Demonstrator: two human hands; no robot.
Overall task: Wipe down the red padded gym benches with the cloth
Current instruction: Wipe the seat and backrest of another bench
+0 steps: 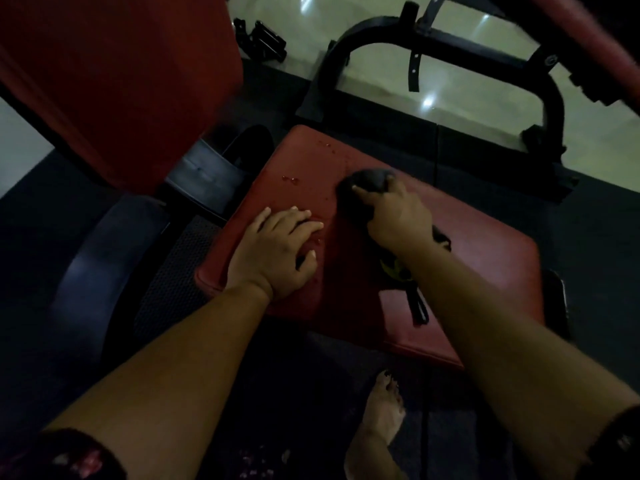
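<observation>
Evidently bracing, the left hand (277, 247) lies flat on the red padded bench seat (485, 265); the right hand (398, 216) clutches the dark bunched cloth (370, 183), droplets (290, 179) just left of that grip.

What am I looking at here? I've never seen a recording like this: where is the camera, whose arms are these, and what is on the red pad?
There is one picture, taken by a camera worn on a person's head and looking down, so the two bare arms are that person's own. The left hand rests flat on the red seat pad. The right hand grips a bunched dark cloth and presses it on the same pad. A few wet drops lie on the pad beyond the left hand. A second red pad rises at upper left, and a black metal frame stands behind.
</observation>
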